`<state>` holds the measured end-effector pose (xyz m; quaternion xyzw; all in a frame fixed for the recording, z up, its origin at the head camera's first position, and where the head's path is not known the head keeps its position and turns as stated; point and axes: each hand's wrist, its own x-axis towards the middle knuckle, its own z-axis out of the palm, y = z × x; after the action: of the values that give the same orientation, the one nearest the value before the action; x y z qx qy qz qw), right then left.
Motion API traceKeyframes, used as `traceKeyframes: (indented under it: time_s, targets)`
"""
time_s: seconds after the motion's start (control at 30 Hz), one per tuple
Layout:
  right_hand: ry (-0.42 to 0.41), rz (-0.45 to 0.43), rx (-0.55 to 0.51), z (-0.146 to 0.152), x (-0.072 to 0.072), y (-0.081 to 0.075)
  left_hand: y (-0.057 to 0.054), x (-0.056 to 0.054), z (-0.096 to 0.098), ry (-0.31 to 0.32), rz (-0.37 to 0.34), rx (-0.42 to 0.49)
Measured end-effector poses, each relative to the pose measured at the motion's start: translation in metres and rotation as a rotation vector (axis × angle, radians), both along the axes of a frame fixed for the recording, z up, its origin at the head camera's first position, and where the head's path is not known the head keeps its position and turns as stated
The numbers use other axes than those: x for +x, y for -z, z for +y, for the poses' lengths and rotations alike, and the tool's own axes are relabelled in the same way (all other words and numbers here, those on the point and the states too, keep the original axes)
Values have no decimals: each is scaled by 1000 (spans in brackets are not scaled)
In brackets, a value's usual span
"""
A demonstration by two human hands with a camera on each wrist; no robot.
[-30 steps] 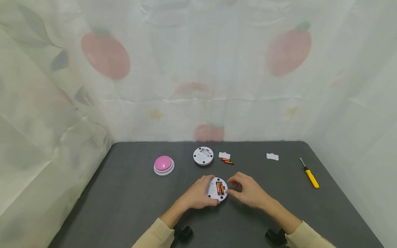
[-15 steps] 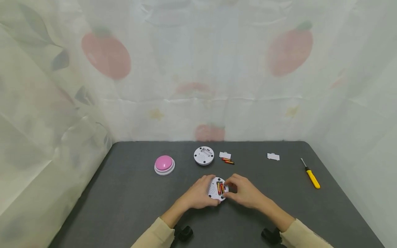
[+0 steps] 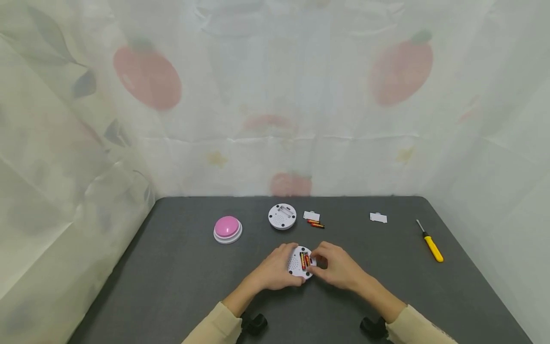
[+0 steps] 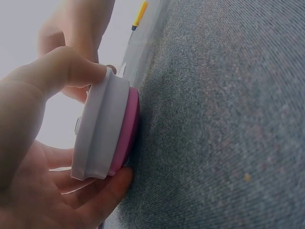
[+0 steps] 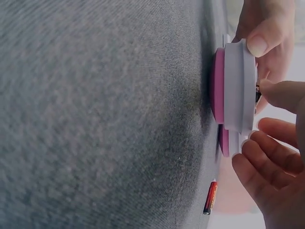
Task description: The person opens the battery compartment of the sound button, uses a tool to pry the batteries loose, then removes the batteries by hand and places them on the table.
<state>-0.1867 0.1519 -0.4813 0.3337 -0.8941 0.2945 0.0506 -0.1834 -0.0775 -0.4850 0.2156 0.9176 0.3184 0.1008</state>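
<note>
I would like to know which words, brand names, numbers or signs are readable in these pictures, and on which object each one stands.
No text is clear enough to quote.
Batteries in the held white unit: printed, too small to read.
Loose batteries by the white cover: printed, too small or blurred.
Right sleeve: faint dark marks, unclear whether letters.
</note>
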Motion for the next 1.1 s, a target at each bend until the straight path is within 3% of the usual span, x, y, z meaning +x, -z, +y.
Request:
traceKeyframes:
  time_s: [0.2,0.43,0.83,1.1]
  targets:
    - [8,63,53,-3,1,0,1,-1,0,-1,-2,-10]
    - [-9,109,14,-2,2,4,2,-1,0,-5,-5,-14]
    - [-17,84,-27,-1,1,6,2,-1,1,7,26,-4]
    - [-3,136,-47,-3,1,3,1,0,0,0,32,-3]
